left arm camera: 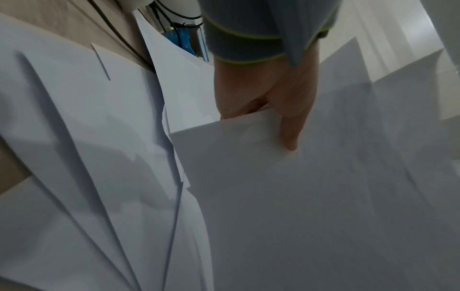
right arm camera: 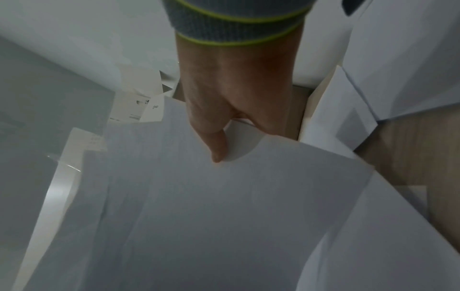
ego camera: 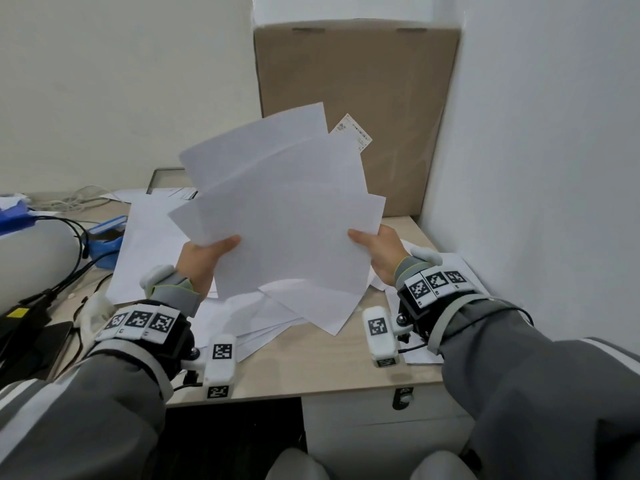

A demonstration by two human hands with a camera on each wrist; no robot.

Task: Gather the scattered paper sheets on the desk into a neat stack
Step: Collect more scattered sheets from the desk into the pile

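Head view: we hold the fanned paper sheets [ego camera: 280, 216] above the desk [ego camera: 311, 368], left hand [ego camera: 202, 261] and right hand [ego camera: 375, 252] pinching opposite edges; loosening and tapping them down should square them. Left wrist view: thumb on top, fingers hidden beneath. Right wrist view: the same pinch, more sheets lying below.

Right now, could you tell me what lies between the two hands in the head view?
The fanned bundle of paper sheets spans the gap, held above the desk: left hand grips one side, right hand the other.
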